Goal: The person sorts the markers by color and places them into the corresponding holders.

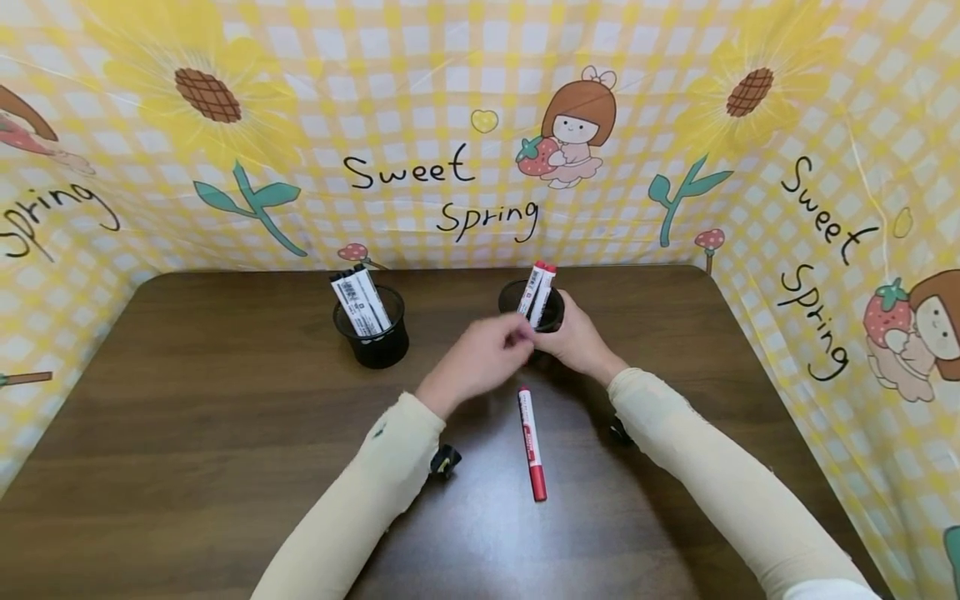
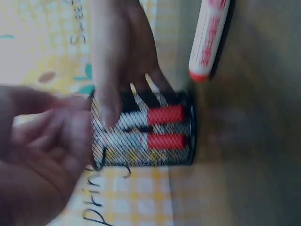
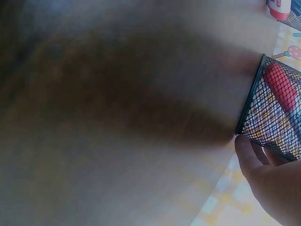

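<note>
My right hand (image 1: pixel 581 337) grips a black mesh pen cup (image 1: pixel 555 312) by its side, with the thumb lying across the mesh in the left wrist view. Two red-ended markers (image 1: pixel 536 292) lean in this cup, and their red lower ends show through the mesh. Curled and blurred, my left hand (image 1: pixel 487 354) is right at the cup's rim; I cannot tell whether its fingers pinch anything. A loose red marker (image 1: pixel 529 442) lies on the table between my forearms. Its near end (image 2: pixel 207 52) also shows beside the cup in the left wrist view.
A second black mesh pen cup (image 1: pixel 381 346) stands to the left, holding several black-ended markers (image 1: pixel 360 304). The brown wooden table (image 1: pixel 225 433) ends at a yellow checked cloth (image 1: pixel 420 100) behind and at the sides.
</note>
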Motion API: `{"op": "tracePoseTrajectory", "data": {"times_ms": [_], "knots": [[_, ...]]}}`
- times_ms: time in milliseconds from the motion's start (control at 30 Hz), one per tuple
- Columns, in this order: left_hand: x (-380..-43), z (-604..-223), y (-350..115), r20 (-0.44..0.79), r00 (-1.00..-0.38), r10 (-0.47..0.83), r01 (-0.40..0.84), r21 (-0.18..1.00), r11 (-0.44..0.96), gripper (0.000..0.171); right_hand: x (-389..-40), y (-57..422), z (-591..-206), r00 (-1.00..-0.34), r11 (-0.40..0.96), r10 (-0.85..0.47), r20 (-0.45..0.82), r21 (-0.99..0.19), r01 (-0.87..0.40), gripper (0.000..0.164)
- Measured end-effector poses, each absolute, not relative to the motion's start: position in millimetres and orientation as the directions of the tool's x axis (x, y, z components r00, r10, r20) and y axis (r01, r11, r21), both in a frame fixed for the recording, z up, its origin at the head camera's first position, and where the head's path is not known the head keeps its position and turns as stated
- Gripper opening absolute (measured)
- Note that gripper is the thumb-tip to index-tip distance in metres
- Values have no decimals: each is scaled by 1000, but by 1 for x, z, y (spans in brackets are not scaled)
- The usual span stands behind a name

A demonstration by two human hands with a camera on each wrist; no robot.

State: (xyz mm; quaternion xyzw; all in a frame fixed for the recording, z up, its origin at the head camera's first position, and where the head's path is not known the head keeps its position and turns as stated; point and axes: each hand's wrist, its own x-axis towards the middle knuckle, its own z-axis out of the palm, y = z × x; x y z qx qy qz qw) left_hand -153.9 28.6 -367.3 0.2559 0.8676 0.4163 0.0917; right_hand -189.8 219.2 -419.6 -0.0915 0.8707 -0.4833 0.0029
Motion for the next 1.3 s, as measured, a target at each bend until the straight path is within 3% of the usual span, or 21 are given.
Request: {"op": "tracePoseTrajectory", "data": {"times_ms": [100, 233, 500, 767, 933, 1167, 1300], "knots": [[-134, -375, 35, -142, -815, 562, 403, 558, 726, 20, -191, 221, -422, -983, 521, -163, 79, -839, -154, 81], [-111, -390, 50, -314, -802, 508, 397, 354, 847, 41, -190, 224, -424, -984, 519, -170, 50, -845, -132, 86], [-89, -401, 65, -244, -836, 492, 442, 232, 866, 41, -189, 226, -425, -983, 524, -182, 12, -845, -107, 89], [-88, -402, 63, -262, -841, 474, 424, 226, 877, 23, -188, 223, -422, -981, 530, -195, 7, -841, -111, 89], [-90, -401, 58, -268, -806, 527, 474, 239, 847, 17, -187, 222, -420, -981, 531, -192, 15, -839, -116, 88], [-97, -397, 40, -210, -732, 647, 557, 361, 748, 14, -187, 222, -420, -982, 527, -190, 17, -842, -117, 89], [-104, -395, 27, -146, -725, 673, 543, 479, 690, 9, -188, 221, -420, -981, 518, -189, 36, -845, -130, 88]]}}
